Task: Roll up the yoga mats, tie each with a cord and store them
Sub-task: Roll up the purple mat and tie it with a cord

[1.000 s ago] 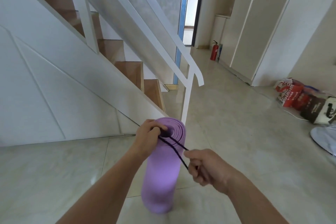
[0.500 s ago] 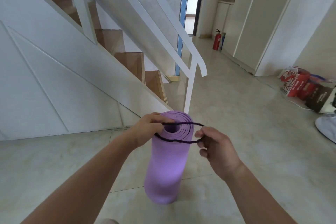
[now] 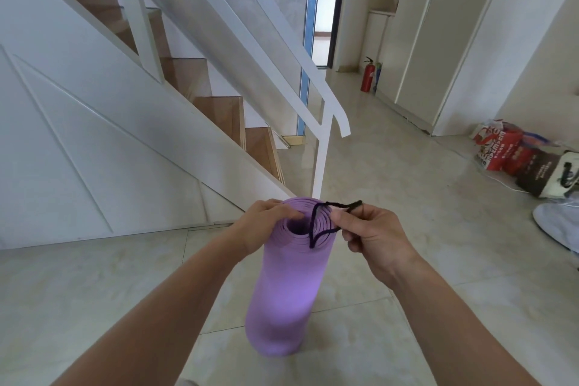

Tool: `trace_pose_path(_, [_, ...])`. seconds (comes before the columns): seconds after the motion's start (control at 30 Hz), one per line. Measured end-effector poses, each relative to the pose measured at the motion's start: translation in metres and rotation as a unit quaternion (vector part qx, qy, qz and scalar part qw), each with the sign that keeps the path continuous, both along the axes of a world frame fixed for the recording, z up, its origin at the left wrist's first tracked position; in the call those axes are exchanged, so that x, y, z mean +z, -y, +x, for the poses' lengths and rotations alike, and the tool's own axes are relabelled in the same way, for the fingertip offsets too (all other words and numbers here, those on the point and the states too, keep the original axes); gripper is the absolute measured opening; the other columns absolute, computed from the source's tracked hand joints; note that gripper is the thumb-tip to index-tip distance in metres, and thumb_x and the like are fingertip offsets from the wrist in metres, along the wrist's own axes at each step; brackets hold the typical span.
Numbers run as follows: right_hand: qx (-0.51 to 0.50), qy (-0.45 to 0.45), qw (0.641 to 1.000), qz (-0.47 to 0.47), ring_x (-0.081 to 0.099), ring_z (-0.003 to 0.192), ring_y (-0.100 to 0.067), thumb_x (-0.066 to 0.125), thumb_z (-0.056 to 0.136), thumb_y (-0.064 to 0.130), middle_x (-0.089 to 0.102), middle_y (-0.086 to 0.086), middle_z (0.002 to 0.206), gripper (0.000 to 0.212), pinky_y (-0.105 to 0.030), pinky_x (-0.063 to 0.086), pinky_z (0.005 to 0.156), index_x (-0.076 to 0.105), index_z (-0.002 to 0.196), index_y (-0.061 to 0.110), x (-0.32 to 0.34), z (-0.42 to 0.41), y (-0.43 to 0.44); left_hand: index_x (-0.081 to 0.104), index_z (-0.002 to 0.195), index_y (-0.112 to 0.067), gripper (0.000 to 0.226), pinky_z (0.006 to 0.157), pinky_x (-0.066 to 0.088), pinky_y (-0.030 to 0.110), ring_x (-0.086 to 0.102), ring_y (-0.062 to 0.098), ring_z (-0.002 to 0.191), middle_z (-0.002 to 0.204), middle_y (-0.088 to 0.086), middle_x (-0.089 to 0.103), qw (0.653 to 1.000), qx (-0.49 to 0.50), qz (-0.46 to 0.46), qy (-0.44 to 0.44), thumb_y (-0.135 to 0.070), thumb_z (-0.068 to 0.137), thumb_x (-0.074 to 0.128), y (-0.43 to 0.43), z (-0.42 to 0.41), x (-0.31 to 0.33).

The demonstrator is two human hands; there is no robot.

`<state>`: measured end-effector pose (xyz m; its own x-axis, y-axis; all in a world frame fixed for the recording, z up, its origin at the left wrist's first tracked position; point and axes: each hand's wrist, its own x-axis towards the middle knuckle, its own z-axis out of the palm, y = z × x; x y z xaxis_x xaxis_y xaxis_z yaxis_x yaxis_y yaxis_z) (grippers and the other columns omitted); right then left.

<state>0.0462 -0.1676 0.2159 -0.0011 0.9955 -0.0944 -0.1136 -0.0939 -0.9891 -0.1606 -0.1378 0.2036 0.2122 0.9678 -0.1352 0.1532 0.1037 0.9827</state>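
The rolled purple yoga mat (image 3: 286,285) stands upright on the tiled floor (image 3: 407,260) near the staircase (image 3: 219,113). The left hand (image 3: 263,222) grips its top rim; right hand (image 3: 372,235) fingers pinch a dark cord (image 3: 319,222) looped above it.

Unreadably blurred print on red bags (image 3: 501,152)

To my left a white staircase (image 3: 94,135) with wooden steps; a red fire extinguisher (image 3: 367,76) stands beyond, bags (image 3: 498,150) on my right.
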Motion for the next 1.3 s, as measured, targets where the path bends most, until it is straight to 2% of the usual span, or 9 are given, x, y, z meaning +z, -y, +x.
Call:
trace_pose_path(0.13, [0.053, -0.014, 0.998, 0.02, 0.054, 0.06, -0.015, 0.079, 0.064, 0.026, 0.066, -0.009, 0.073, 0.03, -0.025, 0.038, 0.055, 0.071, 0.085, 0.006, 0.005, 0.001, 0.006, 0.078, 0.101, -0.01, 0.043, 0.076, 0.054, 0.016, 0.071, 0.007, 0.086, 0.093, -0.005, 0.077, 0.999, -0.021, 0.013, -0.036, -0.039, 0.103, 0.047, 0.004, -0.004, 0.001])
trace_pose_path(0.27, [0.087, -0.058, 0.993, 0.047, 0.069, 0.074, -0.022, 0.076, 0.067, 0.013, 0.074, -0.016, 0.085, 0.032, -0.029, 0.053, 0.068, 0.072, 0.099, 0.009, 0.009, 0.002, 0.008, 0.081, 0.095, -0.018, 0.052, 0.091, 0.049, 0.027, 0.066, 0.016, 0.103, 0.107, -0.002, 0.069, 0.997, -0.009, 0.049, -0.054, -0.063, 0.078, 0.06, 0.007, 0.003, -0.002])
trace_pose_path(0.4, [0.141, -0.067, 0.986, 0.056, 0.072, 0.085, -0.034, 0.062, 0.083, -0.002, 0.072, -0.028, 0.096, 0.022, -0.031, 0.055, 0.068, 0.065, 0.105, 0.001, 0.02, 0.0, 0.012, 0.081, 0.088, -0.024, 0.041, 0.087, 0.046, 0.023, 0.06, 0.012, 0.102, 0.103, -0.004, 0.064, 0.993, -0.006, 0.084, -0.085, -0.058, 0.067, 0.075, 0.007, 0.008, -0.004])
trace_pose_path(0.5, [0.161, -0.097, 0.982, 0.023, 0.067, 0.07, -0.036, 0.04, 0.086, -0.015, 0.07, -0.024, 0.081, 0.032, -0.038, 0.056, 0.065, 0.067, 0.099, -0.003, 0.024, -0.006, 0.01, 0.081, 0.086, -0.028, 0.037, 0.088, 0.047, 0.022, 0.061, 0.012, 0.103, 0.102, -0.007, 0.065, 0.995, -0.009, 0.076, -0.065, -0.056, 0.064, 0.079, 0.008, 0.01, -0.004])
trace_pose_path(0.7, [0.157, -0.14, 0.976, -0.052, 0.031, 0.052, -0.018, 0.04, 0.076, 0.002, 0.041, -0.008, 0.06, 0.03, -0.028, 0.031, 0.047, 0.068, 0.087, -0.003, 0.025, -0.023, 0.008, 0.078, 0.074, -0.033, 0.01, 0.078, 0.05, 0.033, 0.063, 0.02, 0.09, 0.091, 0.001, 0.065, 0.984, -0.007, 0.131, -0.119, -0.033, 0.084, 0.077, 0.0, 0.015, -0.016])
trace_pose_path(0.93, [0.256, -0.133, 0.953, -0.094, 0.016, 0.058, -0.013, 0.058, 0.076, 0.019, 0.033, 0.002, 0.071, 0.023, -0.021, 0.013, 0.041, 0.073, 0.086, 0.005, 0.029, -0.021, 0.01, 0.068, 0.077, 0.001, 0.087, 0.081, 0.047, 0.041, 0.054, 0.018, 0.08, 0.086, 0.014, 0.057, 0.993, 0.014, 0.096, -0.069, -0.084, 0.059, 0.064, 0.007, 0.019, -0.009])
trace_pose_path(1.1, [0.285, -0.145, 0.941, -0.113, 0.018, 0.051, -0.01, 0.065, 0.074, 0.021, 0.029, 0.003, 0.066, 0.024, -0.019, 0.012, 0.039, 0.066, 0.087, 0.002, 0.029, -0.022, 0.013, 0.051, 0.049, -0.017, 0.04, 0.066, 0.036, 0.032, 0.043, 0.017, 0.066, 0.069, -0.001, 0.045, 0.985, 0.043, 0.104, -0.133, -0.03, 0.081, 0.07, 0.006, 0.015, -0.011])
trace_pose_path(1.2, [0.162, -0.099, 0.98, -0.052, 0.016, 0.051, -0.012, 0.067, 0.073, 0.017, 0.021, 0.002, 0.062, 0.01, -0.023, 0.014, 0.042, 0.061, 0.074, 0.008, 0.011, -0.009, 0.015, 0.071, 0.072, -0.004, 0.007, 0.073, 0.043, 0.029, 0.055, 0.02, 0.078, 0.083, 0.003, 0.057, 0.988, 0.036, 0.086, -0.126, -0.007, 0.079, 0.07, 0.006, 0.007, -0.011])
trace_pose_path(1.3, [0.091, -0.093, 0.991, -0.023, 0.025, 0.053, -0.018, 0.07, 0.068, 0.016, 0.028, -0.001, 0.059, 0.029, -0.027, 0.037, 0.046, 0.059, 0.087, -0.003, -0.023, 0.009, 0.023, 0.08, 0.096, -0.014, 0.024, 0.088, 0.048, 0.023, 0.062, 0.016, 0.098, 0.106, 0.001, 0.063, 0.994, -0.012, 0.042, -0.097, -0.01, 0.074, 0.071, 0.009, -0.003, -0.007])
